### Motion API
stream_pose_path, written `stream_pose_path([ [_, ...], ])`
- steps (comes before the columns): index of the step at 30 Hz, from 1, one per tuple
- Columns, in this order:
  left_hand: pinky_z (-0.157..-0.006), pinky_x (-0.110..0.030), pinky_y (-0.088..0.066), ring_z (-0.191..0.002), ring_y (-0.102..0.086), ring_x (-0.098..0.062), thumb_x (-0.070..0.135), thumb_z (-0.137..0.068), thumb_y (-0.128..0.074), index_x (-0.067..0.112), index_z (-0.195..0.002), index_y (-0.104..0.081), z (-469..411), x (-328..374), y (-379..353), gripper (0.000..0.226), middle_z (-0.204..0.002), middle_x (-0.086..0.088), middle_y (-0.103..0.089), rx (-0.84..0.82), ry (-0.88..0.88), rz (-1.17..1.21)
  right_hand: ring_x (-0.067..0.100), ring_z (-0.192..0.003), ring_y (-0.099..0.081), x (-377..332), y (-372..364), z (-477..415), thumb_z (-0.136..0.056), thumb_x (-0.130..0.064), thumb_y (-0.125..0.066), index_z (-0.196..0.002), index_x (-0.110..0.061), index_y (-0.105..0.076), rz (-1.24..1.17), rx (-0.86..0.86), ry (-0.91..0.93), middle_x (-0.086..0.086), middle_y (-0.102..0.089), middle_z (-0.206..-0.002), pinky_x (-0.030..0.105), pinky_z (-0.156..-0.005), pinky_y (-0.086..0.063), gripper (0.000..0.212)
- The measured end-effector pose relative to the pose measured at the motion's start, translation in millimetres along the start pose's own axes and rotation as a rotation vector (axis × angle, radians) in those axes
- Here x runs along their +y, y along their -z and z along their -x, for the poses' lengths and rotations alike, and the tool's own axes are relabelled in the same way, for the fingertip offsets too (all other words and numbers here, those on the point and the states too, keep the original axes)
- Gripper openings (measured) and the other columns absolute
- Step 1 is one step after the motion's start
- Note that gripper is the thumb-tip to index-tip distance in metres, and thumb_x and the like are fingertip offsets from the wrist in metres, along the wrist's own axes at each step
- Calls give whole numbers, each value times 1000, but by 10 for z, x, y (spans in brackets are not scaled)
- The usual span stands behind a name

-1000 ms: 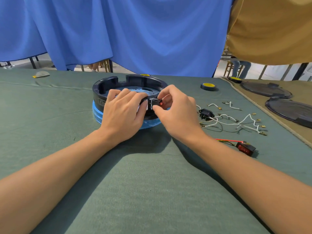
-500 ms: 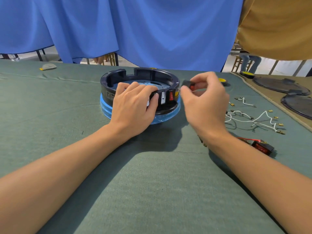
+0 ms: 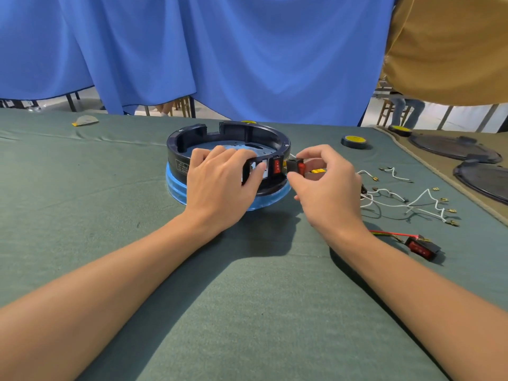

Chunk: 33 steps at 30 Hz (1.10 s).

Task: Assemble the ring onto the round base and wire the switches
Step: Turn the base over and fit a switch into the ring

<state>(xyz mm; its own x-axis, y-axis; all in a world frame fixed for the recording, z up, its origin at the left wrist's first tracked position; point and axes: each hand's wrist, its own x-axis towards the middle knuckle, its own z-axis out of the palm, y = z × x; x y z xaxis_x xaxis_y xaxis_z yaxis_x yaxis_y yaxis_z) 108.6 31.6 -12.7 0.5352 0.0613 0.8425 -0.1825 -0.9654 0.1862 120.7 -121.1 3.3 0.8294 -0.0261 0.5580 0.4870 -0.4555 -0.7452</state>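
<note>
While leaning over a table (image 3: pixel 247 312) covered in green cloth, steadies a black ring (image 3: pixel 228 134) with the left hand (image 3: pixel 220 188) and pinches a small switch (image 3: pixel 298 166) with the right hand (image 3: pixel 327 191). Has the ring seated on a round blue base (image 3: pixel 176 188), both past the table's middle toward twelve o'clock.

Lays the left hand over the ring's near wall, at about six o'clock on the ring. Curls the fingers over the rim into the hollow and presses the thumb on the outer wall beside an open slot.

Grips the switch between thumb and forefinger of the right hand, other fingers loosely bent, at about four o'clock on the ring. Cannot tell whether it touches the wall or sits just beside it. Shows a fitted switch (image 3: pixel 277 166), red, set in the wall between the left thumb and the held one.

Has white wires (image 3: pixel 398 200) with brass ends spread at three o'clock from the base, well apart from it. Has a spare switch (image 3: pixel 422 247) on a red lead at four o'clock, near the right forearm. Has a roll of tape (image 3: pixel 354 141) at two o'clock and two dark round lids (image 3: pixel 453 148) beyond it at the table's right edge. Faces a blue curtain (image 3: pixel 220 50) at twelve o'clock.
</note>
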Motion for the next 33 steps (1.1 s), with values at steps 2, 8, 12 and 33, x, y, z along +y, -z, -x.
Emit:
stream_pose_path([
  [2,-83,-33,-28,-76,-61,-22,46,-92,-55,19,-93,-74,-17,30,-17,33,-77,3,-72,13,48,7,16,-71,-65,5,-6,11,-79,-11,-70,-95,-21,-64,30,-8,29,-7,-66,-78,38,-82,-51,20],
  [8,-82,-34,-25,-79,-59,-22,55,-90,-58,23,-92,-73,-28,73,-76,36,-76,4,-71,5,85,-74,12,-74,-59,51,-1,-11,-77,-9,-69,-98,-16,-64,51,46,1,-5,-65,-82,21,-74,-43,22],
  [12,-84,-35,-26,-85,-59,-26,48,-88,-62,18,-95,-74,1,54,-82,33,-83,1,-71,5,39,-99,8,-73,-59,66,2,-19,-76,-8,-69,-89,-18,-66,57,27,-7,-6,-67,-84,25,-79,-46,17],
  [33,-82,-35,-35,-78,-66,-25,28,-87,-73,8,-88,-74,65,144,4,20,-83,0,-72,167,-278,83,5,-85,-65,36,53,-37,-80,10,-56,-101,-25,-66,-338,-74,104,-12,-72,-94,36,-78,-57,43],
])
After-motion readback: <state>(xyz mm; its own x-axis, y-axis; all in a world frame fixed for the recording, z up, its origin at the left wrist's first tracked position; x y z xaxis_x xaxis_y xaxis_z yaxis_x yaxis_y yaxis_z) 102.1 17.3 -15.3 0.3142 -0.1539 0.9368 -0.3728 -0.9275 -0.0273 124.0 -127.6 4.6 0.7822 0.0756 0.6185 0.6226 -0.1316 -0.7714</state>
